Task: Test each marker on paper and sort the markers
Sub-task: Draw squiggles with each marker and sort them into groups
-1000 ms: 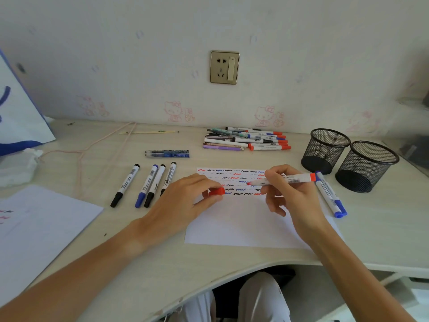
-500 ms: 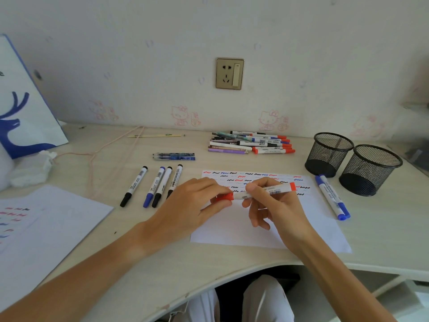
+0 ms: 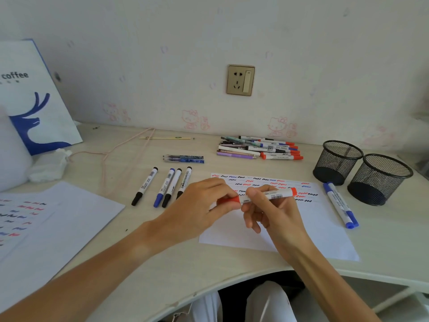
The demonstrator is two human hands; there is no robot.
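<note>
While both hands meet over the white sheet of paper [image 3: 278,231] covered at its far end with red, blue and black squiggles, the head view shows a white-barrelled marker with red ends [image 3: 269,196] held level just above that sheet; the left hand [image 3: 199,210] pinches the marker's red cap [image 3: 229,200] between thumb and fingers, and the right hand [image 3: 274,212] has thumb and fingers curled round the barrel beside it, the cap sitting on the marker's end. To the left of the paper four capped markers [image 3: 164,188] lie in a row on the pale wooden desk [image 3: 162,247], three with black caps and one with a blue cap. Just right of the paper two blue-capped markers [image 3: 340,203] lie side by side, touching, near two black wire-mesh pen cups [image 3: 362,170] that stand next to each other. Farther back, by the wall, a loose pile of mixed pens and markers [image 3: 260,148] rests on the desk, and a small blue pen pack [image 3: 183,158] lies between that pile and the row of four. At the left edge another white sheet with colour marks [image 3: 53,224] lies flat, with a white and blue paper bag printed "coffee" [image 3: 34,98] behind it
</note>
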